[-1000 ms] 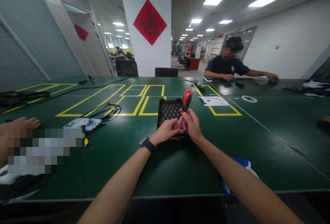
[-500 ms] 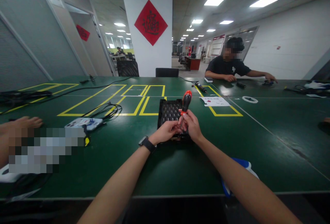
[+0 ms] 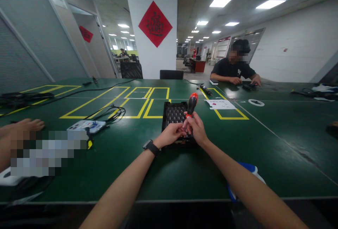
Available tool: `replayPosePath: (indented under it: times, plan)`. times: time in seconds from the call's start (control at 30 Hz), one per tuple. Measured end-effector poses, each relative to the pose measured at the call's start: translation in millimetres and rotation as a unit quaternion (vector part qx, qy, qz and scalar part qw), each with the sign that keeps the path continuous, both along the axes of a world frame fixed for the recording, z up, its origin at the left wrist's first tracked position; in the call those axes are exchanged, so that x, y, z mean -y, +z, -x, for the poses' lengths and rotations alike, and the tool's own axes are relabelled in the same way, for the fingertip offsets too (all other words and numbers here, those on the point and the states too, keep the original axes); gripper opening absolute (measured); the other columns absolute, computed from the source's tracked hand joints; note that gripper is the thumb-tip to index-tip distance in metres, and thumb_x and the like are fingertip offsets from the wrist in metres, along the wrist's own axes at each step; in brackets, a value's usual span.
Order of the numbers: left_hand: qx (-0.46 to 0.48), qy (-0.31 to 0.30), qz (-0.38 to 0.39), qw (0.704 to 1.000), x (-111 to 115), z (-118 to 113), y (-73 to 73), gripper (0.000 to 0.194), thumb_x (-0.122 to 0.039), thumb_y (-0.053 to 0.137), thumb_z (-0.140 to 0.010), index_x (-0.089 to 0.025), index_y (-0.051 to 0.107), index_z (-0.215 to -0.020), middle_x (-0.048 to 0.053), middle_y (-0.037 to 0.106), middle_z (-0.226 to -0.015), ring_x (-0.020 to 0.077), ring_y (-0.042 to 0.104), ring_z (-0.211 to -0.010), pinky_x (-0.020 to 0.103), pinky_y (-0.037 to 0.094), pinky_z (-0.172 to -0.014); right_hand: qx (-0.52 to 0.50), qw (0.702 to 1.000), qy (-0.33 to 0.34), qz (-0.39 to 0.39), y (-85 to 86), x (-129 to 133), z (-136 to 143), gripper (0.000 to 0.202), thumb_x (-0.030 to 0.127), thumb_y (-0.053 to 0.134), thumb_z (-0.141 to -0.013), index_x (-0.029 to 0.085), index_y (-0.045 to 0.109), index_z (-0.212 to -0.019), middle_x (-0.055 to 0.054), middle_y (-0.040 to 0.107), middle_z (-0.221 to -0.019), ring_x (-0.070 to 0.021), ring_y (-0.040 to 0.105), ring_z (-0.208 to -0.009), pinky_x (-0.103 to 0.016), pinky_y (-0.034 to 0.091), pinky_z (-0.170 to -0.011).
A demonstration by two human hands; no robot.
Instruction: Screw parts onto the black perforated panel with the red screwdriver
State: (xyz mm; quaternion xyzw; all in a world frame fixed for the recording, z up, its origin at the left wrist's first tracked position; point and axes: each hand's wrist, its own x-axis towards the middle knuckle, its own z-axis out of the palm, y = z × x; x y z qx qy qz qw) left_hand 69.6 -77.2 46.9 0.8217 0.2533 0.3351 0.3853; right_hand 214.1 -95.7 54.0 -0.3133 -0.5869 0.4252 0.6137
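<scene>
A screwdriver [image 3: 193, 103] with a black and red handle stands nearly upright, its shaft pointing down. My right hand [image 3: 197, 129] is closed round the lower handle and upper shaft. At the shaft's lower end, the fingers of my left hand [image 3: 171, 134] are pinched together; what lies between them is too small to make out. Both hands are above the near part of an open black case [image 3: 174, 112], which holds several small metal bits in rows. My hands cover the case's near end. A dark watch is on my left wrist.
On the green table [image 3: 132, 169] are a phone [image 3: 91, 126] with coiled cables, a white paper [image 3: 220, 104], a white ring [image 3: 256, 102], and a blue and white item [image 3: 249, 167] by my right forearm. Another person's hand [image 3: 31, 125] rests at left; a person [image 3: 235, 67] sits across.
My hands and the screwdriver stay almost in place; the handle leans very slightly further right. The person across has drawn one hand inward to the dark object before them.
</scene>
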Motion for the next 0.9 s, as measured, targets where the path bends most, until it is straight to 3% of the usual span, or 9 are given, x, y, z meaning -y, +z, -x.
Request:
replayPosePath:
  times: [0.17,0.43,0.77,0.9]
  plan:
    - [0.002,-0.03,0.015,0.999,0,0,-0.2,0.015,-0.021,0.047,-0.081,-0.011,0.058,-0.085,0.005,0.065,-0.08,0.0138,0.06,-0.075,0.025,0.045,-0.072,0.0,1.0,0.0,0.006,0.7,1,0,0.034,0.041,0.046,-0.081,0.019,0.047,-0.108,0.005,0.055,-0.06,-0.0029,0.036,-0.034,-0.015,0.032,-0.033]
    - [-0.032,0.067,-0.04,0.996,-5,-1,-5.9,0.018,-0.029,0.058,-0.074,-0.012,0.055,-0.079,-0.001,0.056,-0.067,0.009,0.048,-0.059,0.02,0.039,-0.056,0.006,1.0,-0.005,-0.007,1.6,3,1,0.033,0.039,0.046,-0.082,0.018,0.046,-0.107,0.005,0.055,-0.059,-0.0026,0.036,-0.036,-0.014,0.028,-0.034]
    - [-0.017,-0.04,-0.008,0.999,1,0,6.2,0.016,-0.018,0.045,-0.081,-0.011,0.059,-0.083,0.004,0.064,-0.082,0.0135,0.057,-0.077,0.025,0.044,-0.076,0.005,1.0,0.011,0.009,1.1,3,0,0.038,0.043,0.045,-0.082,0.018,0.045,-0.11,0.005,0.055,-0.061,-0.0033,0.038,-0.035,-0.015,0.033,-0.033]
    - [-0.02,-0.012,-0.015,1.0,1,0,6.0,0.016,-0.023,0.049,-0.08,-0.011,0.058,-0.086,0.003,0.062,-0.078,0.0116,0.054,-0.07,0.023,0.043,-0.069,0.007,1.0,-0.012,-0.006,3.0,4,1,0.034,0.041,0.045,-0.083,0.017,0.048,-0.107,0.004,0.055,-0.06,-0.0025,0.037,-0.035,-0.015,0.031,-0.034]
